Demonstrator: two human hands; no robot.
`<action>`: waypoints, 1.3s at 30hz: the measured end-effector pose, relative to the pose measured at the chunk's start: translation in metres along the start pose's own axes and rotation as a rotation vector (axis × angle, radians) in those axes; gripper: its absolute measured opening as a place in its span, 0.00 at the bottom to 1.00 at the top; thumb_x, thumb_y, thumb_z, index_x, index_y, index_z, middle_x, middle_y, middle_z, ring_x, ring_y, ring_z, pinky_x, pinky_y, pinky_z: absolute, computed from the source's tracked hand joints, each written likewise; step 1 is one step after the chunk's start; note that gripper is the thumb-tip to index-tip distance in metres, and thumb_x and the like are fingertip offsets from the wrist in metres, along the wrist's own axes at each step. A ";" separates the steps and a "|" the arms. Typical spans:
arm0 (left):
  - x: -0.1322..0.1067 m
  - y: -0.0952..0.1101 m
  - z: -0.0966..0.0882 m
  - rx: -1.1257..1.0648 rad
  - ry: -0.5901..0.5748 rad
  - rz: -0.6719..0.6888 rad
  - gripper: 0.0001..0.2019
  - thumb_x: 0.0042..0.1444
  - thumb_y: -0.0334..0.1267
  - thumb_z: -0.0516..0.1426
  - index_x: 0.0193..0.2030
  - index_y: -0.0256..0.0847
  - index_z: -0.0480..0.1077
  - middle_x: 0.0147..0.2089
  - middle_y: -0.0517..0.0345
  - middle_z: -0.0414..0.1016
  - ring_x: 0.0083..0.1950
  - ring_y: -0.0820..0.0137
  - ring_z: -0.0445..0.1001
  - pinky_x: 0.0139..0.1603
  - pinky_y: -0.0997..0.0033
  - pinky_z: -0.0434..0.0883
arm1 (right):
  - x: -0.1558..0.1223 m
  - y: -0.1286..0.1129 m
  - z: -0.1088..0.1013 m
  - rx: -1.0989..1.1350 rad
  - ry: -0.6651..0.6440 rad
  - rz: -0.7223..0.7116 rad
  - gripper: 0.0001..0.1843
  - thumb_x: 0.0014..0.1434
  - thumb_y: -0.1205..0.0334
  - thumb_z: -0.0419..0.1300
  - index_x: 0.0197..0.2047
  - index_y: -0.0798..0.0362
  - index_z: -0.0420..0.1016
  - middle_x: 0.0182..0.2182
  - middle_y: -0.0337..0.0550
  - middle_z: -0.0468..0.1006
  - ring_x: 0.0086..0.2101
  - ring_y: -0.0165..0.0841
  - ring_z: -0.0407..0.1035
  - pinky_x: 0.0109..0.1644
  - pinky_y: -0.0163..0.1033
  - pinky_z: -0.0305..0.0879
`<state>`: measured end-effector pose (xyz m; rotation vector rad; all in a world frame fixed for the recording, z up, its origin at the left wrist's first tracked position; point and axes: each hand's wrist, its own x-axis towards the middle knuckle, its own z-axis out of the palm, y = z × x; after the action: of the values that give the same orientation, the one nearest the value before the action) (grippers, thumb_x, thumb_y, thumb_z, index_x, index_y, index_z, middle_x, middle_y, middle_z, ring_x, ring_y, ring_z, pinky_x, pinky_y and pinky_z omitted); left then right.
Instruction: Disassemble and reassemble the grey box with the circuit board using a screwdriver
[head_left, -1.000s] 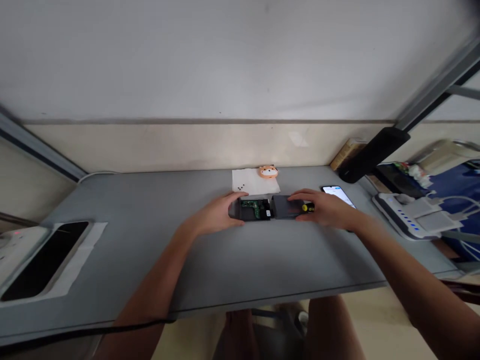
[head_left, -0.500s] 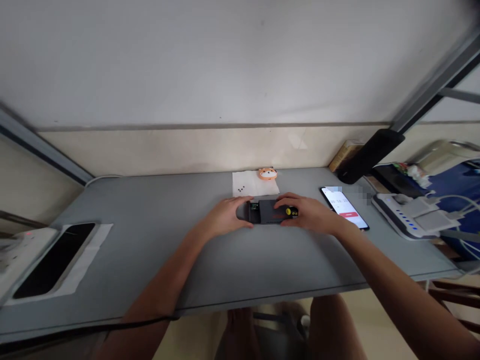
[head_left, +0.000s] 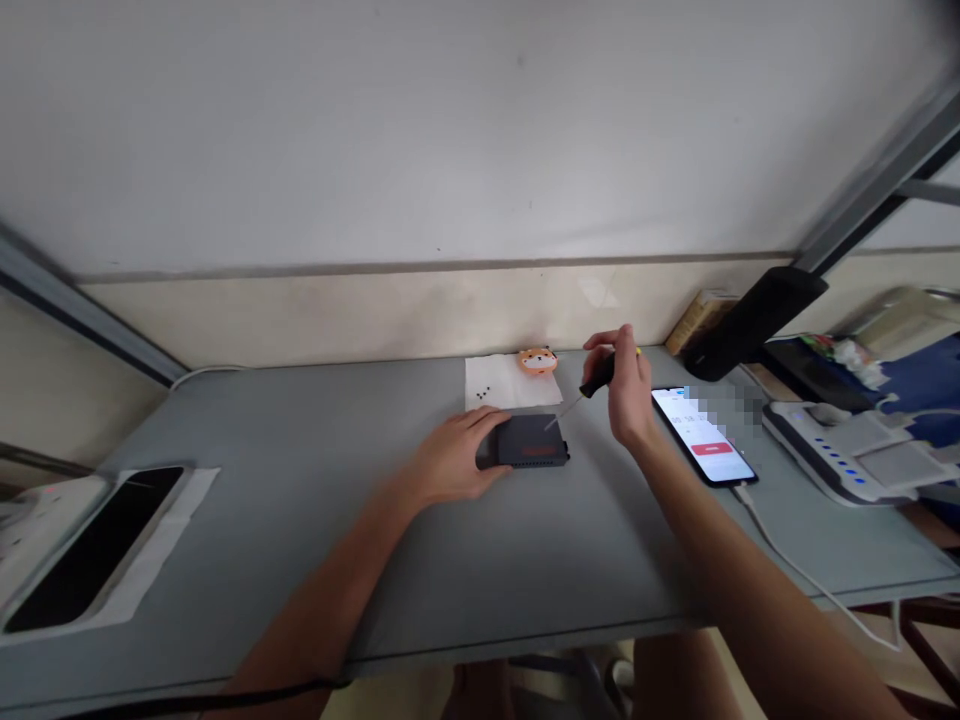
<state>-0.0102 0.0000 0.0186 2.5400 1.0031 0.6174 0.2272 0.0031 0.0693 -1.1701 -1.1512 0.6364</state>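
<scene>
A small dark grey electronics box (head_left: pixel 531 440) with faint red lettering lies flat on the desk. My left hand (head_left: pixel 461 458) is closed on its left end, thumb on the near side and fingers on the far side. My right hand (head_left: pixel 624 385) is wrapped round the black handle of a screwdriver (head_left: pixel 597 382), raised right of the box. The thin shaft slants down leftward toward the box's top right area; whether the tip touches it I cannot tell. Behind the box, several tiny black screws (head_left: pixel 484 393) lie on a white paper sheet (head_left: pixel 504 378).
An orange animal-faced case (head_left: pixel 538 361) sits on the paper. To the right are a lit phone (head_left: pixel 705 435) on a white cable, a power strip (head_left: pixel 832 450) and a black cylinder (head_left: pixel 754 320). A dark phone (head_left: pixel 97 545) lies at the left on the grey desk (head_left: pixel 300 420).
The lid and base have come together, covering the green circuit board seen before. My right hand has let go of the box and lifted up and right with the screwdriver.
</scene>
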 end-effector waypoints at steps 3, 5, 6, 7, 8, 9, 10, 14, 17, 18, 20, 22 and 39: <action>-0.001 0.000 0.001 0.017 0.016 0.028 0.28 0.57 0.41 0.65 0.64 0.42 0.67 0.63 0.46 0.75 0.60 0.54 0.77 0.61 0.53 0.74 | 0.008 0.019 0.010 0.076 0.028 0.130 0.37 0.59 0.22 0.48 0.30 0.49 0.72 0.16 0.34 0.63 0.16 0.27 0.55 0.21 0.37 0.50; -0.001 0.000 0.001 0.028 0.031 0.035 0.27 0.59 0.43 0.63 0.64 0.40 0.68 0.62 0.44 0.76 0.60 0.54 0.77 0.61 0.53 0.75 | 0.007 0.032 0.016 0.155 0.068 0.236 0.38 0.54 0.20 0.49 0.29 0.49 0.71 0.14 0.32 0.60 0.15 0.26 0.51 0.19 0.36 0.45; -0.001 0.000 0.000 0.034 0.036 0.037 0.26 0.60 0.44 0.62 0.63 0.39 0.68 0.62 0.44 0.76 0.59 0.53 0.78 0.61 0.52 0.75 | 0.006 0.037 0.019 0.197 0.066 0.286 0.38 0.52 0.18 0.50 0.29 0.48 0.70 0.14 0.32 0.61 0.15 0.27 0.52 0.19 0.36 0.46; -0.001 -0.001 -0.001 0.040 0.037 0.037 0.25 0.62 0.45 0.61 0.63 0.38 0.69 0.62 0.43 0.77 0.59 0.53 0.78 0.61 0.52 0.75 | 0.004 0.042 0.021 0.222 0.043 0.317 0.38 0.49 0.17 0.52 0.30 0.48 0.70 0.14 0.32 0.62 0.15 0.27 0.54 0.19 0.36 0.48; -0.001 -0.001 -0.002 0.047 0.037 0.038 0.23 0.63 0.45 0.59 0.62 0.37 0.69 0.61 0.42 0.77 0.59 0.53 0.78 0.60 0.51 0.75 | 0.001 0.045 0.022 0.227 0.010 0.334 0.39 0.47 0.17 0.54 0.30 0.49 0.70 0.16 0.33 0.65 0.16 0.27 0.56 0.20 0.36 0.50; -0.001 -0.001 -0.004 0.052 0.035 0.037 0.22 0.65 0.46 0.57 0.62 0.37 0.70 0.61 0.42 0.78 0.58 0.54 0.79 0.60 0.51 0.75 | -0.001 0.047 0.023 0.212 -0.032 0.336 0.39 0.45 0.17 0.56 0.31 0.49 0.71 0.17 0.34 0.68 0.17 0.27 0.58 0.21 0.36 0.53; -0.001 -0.002 -0.005 0.056 0.033 0.037 0.21 0.67 0.46 0.55 0.61 0.37 0.71 0.60 0.43 0.78 0.57 0.54 0.79 0.60 0.51 0.75 | -0.002 0.048 0.023 0.183 -0.074 0.327 0.39 0.44 0.18 0.58 0.33 0.49 0.72 0.19 0.34 0.70 0.18 0.27 0.60 0.22 0.36 0.55; 0.001 -0.003 -0.006 0.046 0.040 0.002 0.18 0.72 0.44 0.47 0.55 0.39 0.74 0.53 0.48 0.83 0.51 0.58 0.82 0.55 0.56 0.76 | -0.006 0.048 0.021 0.074 -0.195 0.280 0.39 0.44 0.19 0.60 0.36 0.49 0.74 0.24 0.36 0.75 0.20 0.27 0.62 0.25 0.36 0.58; 0.003 -0.003 -0.005 0.016 0.044 -0.054 0.20 0.72 0.44 0.45 0.53 0.40 0.75 0.49 0.48 0.84 0.48 0.59 0.82 0.52 0.58 0.76 | -0.006 0.049 0.020 0.039 -0.237 0.270 0.39 0.45 0.19 0.58 0.36 0.49 0.73 0.25 0.36 0.75 0.21 0.27 0.62 0.25 0.36 0.59; 0.003 -0.003 -0.005 0.003 0.043 -0.081 0.20 0.72 0.45 0.45 0.52 0.40 0.76 0.48 0.48 0.84 0.47 0.59 0.82 0.51 0.59 0.75 | -0.006 0.049 0.020 0.030 -0.239 0.267 0.39 0.46 0.19 0.58 0.36 0.49 0.73 0.25 0.36 0.75 0.21 0.28 0.62 0.25 0.36 0.58; 0.004 -0.003 -0.005 -0.031 0.036 -0.143 0.21 0.72 0.46 0.44 0.48 0.40 0.76 0.44 0.49 0.83 0.44 0.59 0.81 0.47 0.61 0.75 | -0.006 0.050 0.020 0.024 -0.237 0.268 0.38 0.48 0.20 0.56 0.36 0.49 0.73 0.25 0.37 0.75 0.21 0.28 0.62 0.25 0.36 0.58; 0.004 -0.002 -0.005 -0.081 0.033 -0.190 0.22 0.72 0.48 0.44 0.44 0.40 0.76 0.40 0.50 0.82 0.41 0.60 0.80 0.43 0.63 0.73 | -0.006 0.051 0.019 0.039 -0.219 0.271 0.38 0.49 0.20 0.56 0.37 0.49 0.74 0.25 0.37 0.76 0.21 0.28 0.61 0.24 0.37 0.57; -0.001 -0.009 -0.002 -0.029 0.317 -0.013 0.14 0.71 0.40 0.46 0.54 0.41 0.69 0.49 0.48 0.80 0.48 0.63 0.79 0.50 0.62 0.76 | -0.005 0.029 0.013 0.382 -0.178 0.420 0.20 0.47 0.40 0.64 0.25 0.48 0.69 0.20 0.37 0.67 0.20 0.29 0.58 0.23 0.37 0.51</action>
<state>-0.0170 0.0057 0.0157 2.4559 1.1012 1.0467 0.2187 0.0130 0.0401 -1.0411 -0.8780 1.2460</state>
